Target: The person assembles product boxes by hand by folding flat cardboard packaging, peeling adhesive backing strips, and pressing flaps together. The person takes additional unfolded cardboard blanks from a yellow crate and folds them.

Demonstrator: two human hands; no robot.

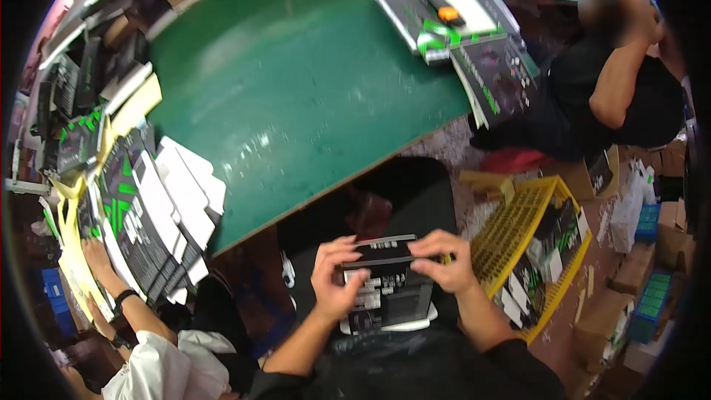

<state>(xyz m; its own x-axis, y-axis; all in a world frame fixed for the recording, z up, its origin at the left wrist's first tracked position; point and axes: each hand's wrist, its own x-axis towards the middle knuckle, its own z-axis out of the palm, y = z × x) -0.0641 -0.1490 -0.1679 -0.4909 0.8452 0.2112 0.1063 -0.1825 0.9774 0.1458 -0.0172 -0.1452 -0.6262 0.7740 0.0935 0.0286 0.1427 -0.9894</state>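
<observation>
A black printed cardboard box (389, 298) with white labels rests over my lap, with a raised flap along its far edge. My left hand (335, 275) grips the left end of the flap, fingers on top and thumb on the near side. At the right end, my right hand (448, 261) pinches the same flap between thumb and fingers. White edges of card show under the near side of the box.
The green table (296, 96) lies ahead. Flat black-and-green cartons (159, 222) are piled at left beside a co-worker's arms (126, 296). A box cutter (435, 1) lies on cartons at the back. A yellow basket (503, 230) holds boxes at right, near another seated person (611, 96).
</observation>
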